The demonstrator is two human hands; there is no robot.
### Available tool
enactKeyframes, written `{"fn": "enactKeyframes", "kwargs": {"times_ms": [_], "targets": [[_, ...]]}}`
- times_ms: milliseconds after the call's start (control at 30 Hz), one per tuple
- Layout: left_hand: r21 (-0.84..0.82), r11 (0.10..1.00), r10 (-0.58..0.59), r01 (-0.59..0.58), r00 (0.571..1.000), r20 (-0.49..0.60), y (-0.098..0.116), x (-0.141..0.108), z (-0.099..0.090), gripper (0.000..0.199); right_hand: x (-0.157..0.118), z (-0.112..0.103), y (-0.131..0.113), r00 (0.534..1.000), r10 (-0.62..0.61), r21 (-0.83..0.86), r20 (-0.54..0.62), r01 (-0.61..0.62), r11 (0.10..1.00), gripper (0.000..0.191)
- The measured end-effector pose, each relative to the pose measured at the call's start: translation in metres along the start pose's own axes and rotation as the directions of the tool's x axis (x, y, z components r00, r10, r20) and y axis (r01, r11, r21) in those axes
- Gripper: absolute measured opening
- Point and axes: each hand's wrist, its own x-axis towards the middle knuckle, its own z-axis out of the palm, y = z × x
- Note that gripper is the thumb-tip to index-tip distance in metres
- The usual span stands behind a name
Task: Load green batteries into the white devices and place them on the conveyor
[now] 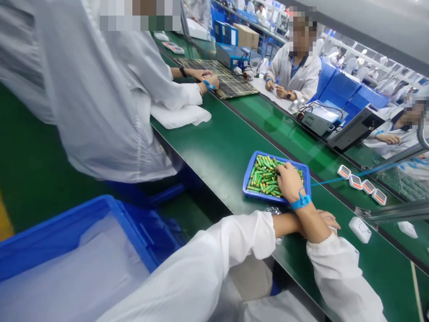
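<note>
A blue tray [248, 176] full of small green batteries [263, 176] with gold-coloured ends sits on the green bench. My right hand [290, 180], with a blue strap at its wrist, reaches into the tray's right half. Its fingers are curled down at the batteries, pinching at one. My left forearm crosses beneath the right one. Beyond it, my left hand [326, 220] is partly hidden, its fingers bent over something whitish that I cannot make out. A white device [360, 230] lies to the right of my left hand.
Several white-and-orange devices [355, 182] lie in a row along the bench's far side. A blue bin [110, 210] with white sheets stands at lower left. A co-worker [110, 89] stands at left, hands on a dark gridded panel [231, 80]; another person [296, 67] sits opposite.
</note>
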Motion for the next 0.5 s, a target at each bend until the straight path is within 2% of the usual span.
{"fn": "enactKeyframes", "kwargs": {"times_ms": [100, 200, 300, 400, 500], "targets": [[-0.117, 0.993, -0.013, 0.012, 1.000, -0.008, 0.005, -0.006, -0.006, 0.049, 0.007, 0.004, 0.009, 0.999, -0.034, -0.031, 0.028, 0.035, 0.999, 0.026], [-0.213, 0.977, -0.035, 0.023, 0.998, -0.050, 0.014, -0.010, -0.015, 0.049, 0.009, 0.001, 0.015, 0.996, -0.079, -0.027, 0.051, 0.081, 0.996, 0.021], [-0.246, 0.966, -0.091, 0.083, 0.996, -0.018, 0.024, -0.010, -0.024, 0.052, 0.010, -0.002, 0.017, 0.993, -0.101, 0.017, 0.069, 0.100, 0.995, 0.015], [-0.228, 0.966, -0.109, 0.122, 0.992, 0.068, 0.030, -0.010, -0.031, 0.061, 0.008, -0.006, 0.021, 0.991, -0.130, 0.128, 0.028, 0.125, 0.984, 0.011], [-0.086, 0.995, -0.047, 0.056, 0.994, 0.100, 0.030, -0.012, -0.032, 0.061, -0.012, -0.018, 0.030, 0.985, -0.135, 0.303, -0.103, 0.160, 0.939, 0.008]]}}
